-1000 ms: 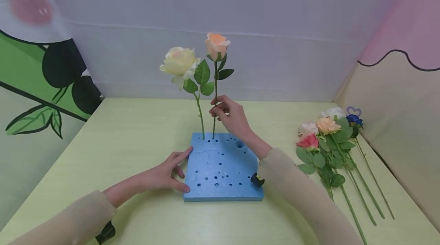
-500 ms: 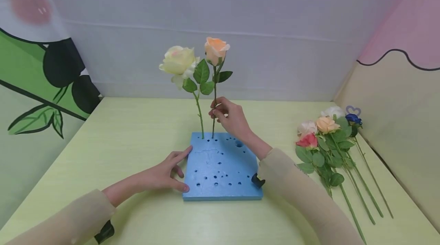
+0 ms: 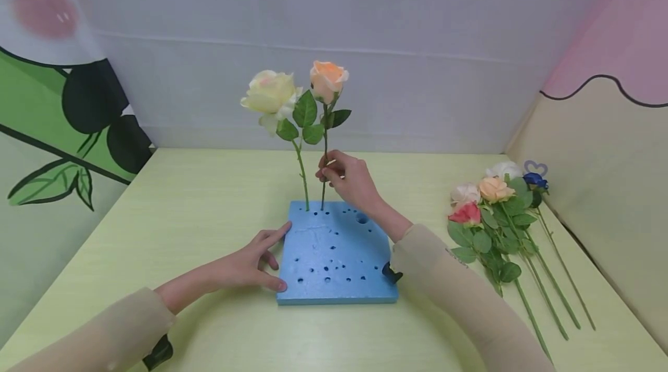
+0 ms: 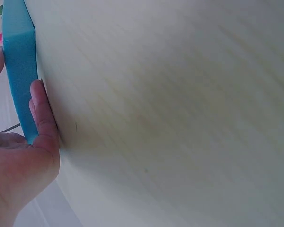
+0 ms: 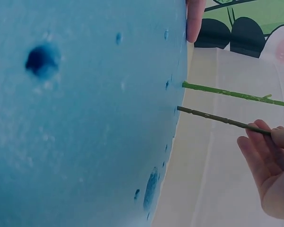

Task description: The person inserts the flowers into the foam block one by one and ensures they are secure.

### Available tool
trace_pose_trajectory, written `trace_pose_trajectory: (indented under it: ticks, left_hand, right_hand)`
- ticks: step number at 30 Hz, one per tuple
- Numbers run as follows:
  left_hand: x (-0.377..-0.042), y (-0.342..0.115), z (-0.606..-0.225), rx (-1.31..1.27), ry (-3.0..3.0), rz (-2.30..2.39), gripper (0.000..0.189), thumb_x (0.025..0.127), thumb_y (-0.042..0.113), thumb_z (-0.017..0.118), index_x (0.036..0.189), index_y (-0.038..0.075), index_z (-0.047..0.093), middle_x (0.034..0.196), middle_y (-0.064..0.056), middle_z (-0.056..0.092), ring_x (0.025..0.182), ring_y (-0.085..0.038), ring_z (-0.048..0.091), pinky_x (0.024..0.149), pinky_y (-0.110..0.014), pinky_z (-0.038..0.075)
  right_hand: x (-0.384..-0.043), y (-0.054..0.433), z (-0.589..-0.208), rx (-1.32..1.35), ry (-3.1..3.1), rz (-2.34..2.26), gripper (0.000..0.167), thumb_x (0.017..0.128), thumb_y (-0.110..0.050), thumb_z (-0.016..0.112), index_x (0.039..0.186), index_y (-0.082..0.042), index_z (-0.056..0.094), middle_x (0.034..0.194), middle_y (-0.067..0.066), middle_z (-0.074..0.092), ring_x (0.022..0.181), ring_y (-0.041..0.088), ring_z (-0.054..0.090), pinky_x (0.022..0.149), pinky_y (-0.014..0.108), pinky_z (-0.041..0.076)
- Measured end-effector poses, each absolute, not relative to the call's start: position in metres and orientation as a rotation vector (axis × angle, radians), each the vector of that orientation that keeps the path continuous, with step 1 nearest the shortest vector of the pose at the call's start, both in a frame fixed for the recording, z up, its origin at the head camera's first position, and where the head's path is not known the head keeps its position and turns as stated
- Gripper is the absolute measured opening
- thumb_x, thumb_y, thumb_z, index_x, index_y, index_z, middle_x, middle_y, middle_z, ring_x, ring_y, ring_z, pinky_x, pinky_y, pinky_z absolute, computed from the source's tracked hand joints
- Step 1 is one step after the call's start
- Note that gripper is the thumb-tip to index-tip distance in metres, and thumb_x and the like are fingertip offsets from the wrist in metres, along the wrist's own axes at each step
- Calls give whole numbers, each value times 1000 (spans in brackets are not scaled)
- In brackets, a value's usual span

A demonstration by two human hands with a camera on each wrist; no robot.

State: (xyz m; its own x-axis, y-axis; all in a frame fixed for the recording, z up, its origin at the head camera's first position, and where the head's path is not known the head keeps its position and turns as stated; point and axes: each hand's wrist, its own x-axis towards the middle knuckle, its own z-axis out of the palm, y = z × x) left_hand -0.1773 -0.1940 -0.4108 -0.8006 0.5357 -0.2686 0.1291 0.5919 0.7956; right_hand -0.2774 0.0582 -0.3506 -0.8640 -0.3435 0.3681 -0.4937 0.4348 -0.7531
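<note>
A blue foam board point(image 3: 347, 253), dotted with holes, lies flat on the table. Near its back edge a cream rose point(image 3: 269, 94) stands upright, its green stem in a hole. Just right of that one is a peach rose point(image 3: 329, 81), whose dark stem point(image 5: 210, 116) enters the board at its lower end. My right hand point(image 3: 354, 179) pinches this stem between thumb and fingers, a little above the board. At the board's left side, my left hand point(image 3: 253, 263) rests with its fingers spread, the thumb at the near corner. In the left wrist view its fingers lie along the board's side point(image 4: 21, 61).
On the right of the table point(image 3: 198, 186) lies a bunch of roses: a red rose point(image 3: 465, 213), another peach rose point(image 3: 496, 189), pale ones and a blue rose point(image 3: 535, 180). Their long stems point toward the front. A pale cloth wall point(image 3: 417, 99) stands behind the table.
The peach rose has sunk slightly lower, with my right hand moving down a little along with it. My left hand and the board keep their places.
</note>
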Motion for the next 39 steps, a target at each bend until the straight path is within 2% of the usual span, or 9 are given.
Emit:
trace_pose_trajectory:
  ticks: [13,20,32,39]
  left_hand:
    - [-179,-194,-411,535,2316,1131,117,77,31,85,161,24,4,149,-18,22,103,-20,54,81,-22,46]
    - [-179,-194,-412,531,2311,1138,118,77,31,85,161,24,3,149,-18,21,103,-20,53,81,-21,46]
    - [-178,-193,-410,548,2325,1123,117,77,31,85,161,21,4,149,-19,21,103,-20,54,81,-21,46]
    - [-178,-193,-410,527,2323,1119,117,78,32,85,161,24,3,149,-17,22,103,-19,54,82,-24,46]
  right_hand:
    - [-278,57,-354,760,-2526,1367,8,99,-6,56,100,-3,64,93,13,76,84,23,75,75,26,61]
    - [-280,58,-356,755,-2536,1340,10,100,-5,55,98,-3,64,91,12,76,81,21,75,69,24,59]
    - [-280,60,-359,742,-2546,1367,9,100,-6,55,98,-3,64,91,14,76,83,25,75,74,26,61]
    - [-278,61,-365,783,-2528,1370,9,100,-6,55,99,-2,64,91,14,77,83,25,75,73,24,60]
